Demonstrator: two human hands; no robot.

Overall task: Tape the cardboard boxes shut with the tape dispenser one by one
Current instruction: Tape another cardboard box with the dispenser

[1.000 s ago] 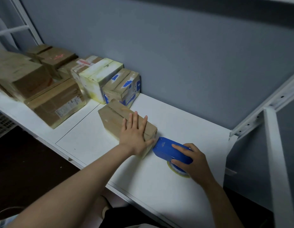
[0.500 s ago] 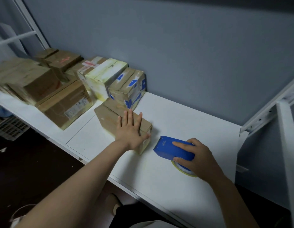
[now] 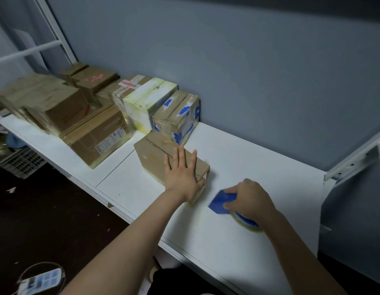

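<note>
The left hand (image 3: pixel 182 177) lies flat on top of a small brown cardboard box (image 3: pixel 153 154), with the fingers straight and spread, pressing on the closed flaps. This box stands on the white table (image 3: pixel 259 158), close to the front edge. Just to its right, the right hand (image 3: pixel 251 196) grips a blue tape dispenser (image 3: pixel 220 202), fingers curled over its body. The dispenser is a little blurred and its tape roll (image 3: pixel 248 224) is on the table surface, near the box and not touching it. Behind the small box, against the grey wall, stands a box with blue marks (image 3: pixel 177 116), then a white and yellow box (image 3: pixel 146 99) and a brown box with a label (image 3: pixel 95 135).
</note>
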